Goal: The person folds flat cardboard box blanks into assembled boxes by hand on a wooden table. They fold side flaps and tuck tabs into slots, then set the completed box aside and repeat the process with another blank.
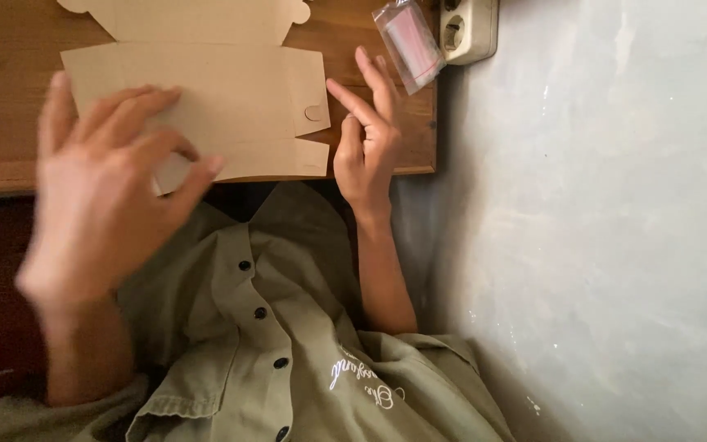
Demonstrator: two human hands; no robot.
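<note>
Left to right. The left hand (104, 192), motion-blurred, hangs with fingers spread wide and slack; its fingertips overlap the near left corner of the flat cardboard box blank (206, 106), though whether they press it or merely hover over it cannot be told. The blank, an unfolded brown sheet with side flaps and a small round tab, lies on the wooden tabletop (2, 123), its long axis running left to right, its near edge flush with the tabletop's near rim. A second blank of the same cardboard (198, 16) lies beyond it, at the far edge of view. The right hand (367, 139) stands just beside the blank's right flaps, index and middle fingers extended, the others curled, holding nothing; it is the closer to those flaps. Farther right, a small clear packet with pink contents (409, 42) rests near a white wall socket (468, 29). A pale plastered wall (599, 229) closes the right side. An olive buttoned shirt (288, 344) fills the near foreground.
</note>
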